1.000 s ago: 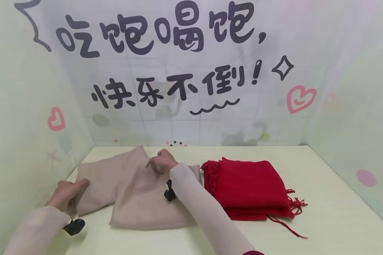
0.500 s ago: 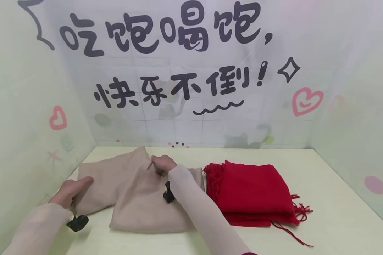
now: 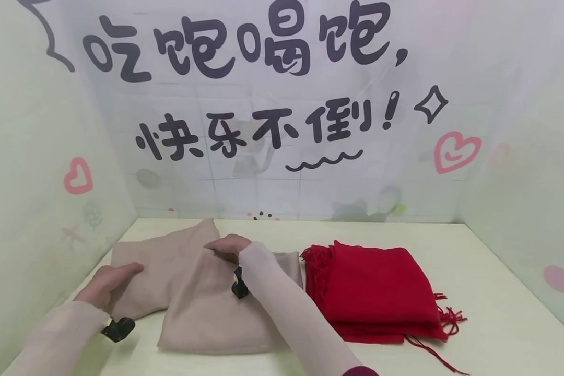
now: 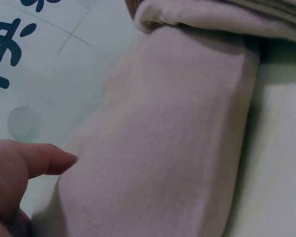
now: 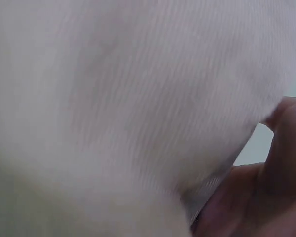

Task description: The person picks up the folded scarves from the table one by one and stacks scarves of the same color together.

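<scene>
A beige scarf (image 3: pixel 225 318) of finely ribbed cloth lies partly folded on the table, its left end a single flap and its right part a thicker layer. At the flap's left end my left hand (image 3: pixel 107 284) grips the cloth, thumb on top and fingers hidden beneath. In the left wrist view, the thumb lies along the edge of the cloth (image 4: pixel 158 143). My right hand (image 3: pixel 229 245) pinches the scarf's upper layer near its far edge, lifting it slightly. Cloth fills most of the right wrist view, with the right hand (image 5: pixel 286 163) at its edge.
A folded red scarf (image 3: pixel 376 292) with fringe lies to the right of the beige one, close to its edge. The pale table (image 3: pixel 493 313) is bounded by side walls and a back wall (image 3: pixel 272 193) printed with dark lettering.
My right hand has moved a little to the left along the scarf's far edge, drawing the upper layer slightly with it. The left hand keeps its place on the flap.
</scene>
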`<state>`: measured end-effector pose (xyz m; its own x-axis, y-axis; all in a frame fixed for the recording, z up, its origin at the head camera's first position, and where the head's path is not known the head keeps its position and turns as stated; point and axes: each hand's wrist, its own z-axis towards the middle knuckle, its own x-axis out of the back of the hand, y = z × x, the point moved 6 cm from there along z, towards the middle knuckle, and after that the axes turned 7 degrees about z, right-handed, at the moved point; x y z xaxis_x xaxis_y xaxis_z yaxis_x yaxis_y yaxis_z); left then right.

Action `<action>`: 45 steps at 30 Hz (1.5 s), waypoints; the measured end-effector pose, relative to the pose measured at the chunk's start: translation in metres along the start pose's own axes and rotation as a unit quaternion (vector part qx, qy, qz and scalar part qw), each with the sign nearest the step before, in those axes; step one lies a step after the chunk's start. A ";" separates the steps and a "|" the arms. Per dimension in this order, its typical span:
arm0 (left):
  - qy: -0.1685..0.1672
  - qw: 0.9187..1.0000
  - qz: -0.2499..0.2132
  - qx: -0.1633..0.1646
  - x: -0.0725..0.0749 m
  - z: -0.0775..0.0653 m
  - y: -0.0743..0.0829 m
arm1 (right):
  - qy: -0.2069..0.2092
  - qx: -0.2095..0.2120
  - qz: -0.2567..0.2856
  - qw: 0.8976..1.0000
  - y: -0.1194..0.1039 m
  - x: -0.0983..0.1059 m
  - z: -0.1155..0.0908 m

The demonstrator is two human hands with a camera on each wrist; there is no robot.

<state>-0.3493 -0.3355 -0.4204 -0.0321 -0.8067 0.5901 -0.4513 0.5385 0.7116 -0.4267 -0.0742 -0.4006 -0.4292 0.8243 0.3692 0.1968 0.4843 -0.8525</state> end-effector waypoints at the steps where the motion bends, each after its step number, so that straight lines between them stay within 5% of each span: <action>1: 0.004 1.000 -0.011 0.002 -0.001 0.001 0.000 | -0.005 0.002 0.001 1.000 -0.001 -0.001 0.000; 5: 0.022 0.999 -0.032 -0.013 -0.003 0.002 0.002 | -0.015 0.007 -0.011 1.000 -0.006 -0.005 -0.001; 12: 0.064 0.994 -0.053 -0.064 0.007 0.001 0.017 | 0.042 -0.001 0.012 0.999 -0.019 -0.005 0.005; 21: 0.115 0.986 -0.059 -0.107 0.030 -0.003 0.045 | 0.076 0.089 0.015 0.993 -0.050 0.004 0.002; 35: 0.136 0.975 -0.088 -0.150 0.061 -0.008 0.076 | 0.080 0.169 0.132 0.973 -0.081 0.016 -0.012; 45: 0.098 0.977 -0.084 -0.171 0.052 -0.006 0.089 | 0.095 0.154 0.159 0.971 -0.076 0.027 -0.016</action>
<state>-0.3859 -0.3281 -0.3239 0.2029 -0.8463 0.4925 -0.1100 0.4801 0.8703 -0.4393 -0.0847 -0.3198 -0.2142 0.9709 0.1068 0.0067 0.1108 -0.9938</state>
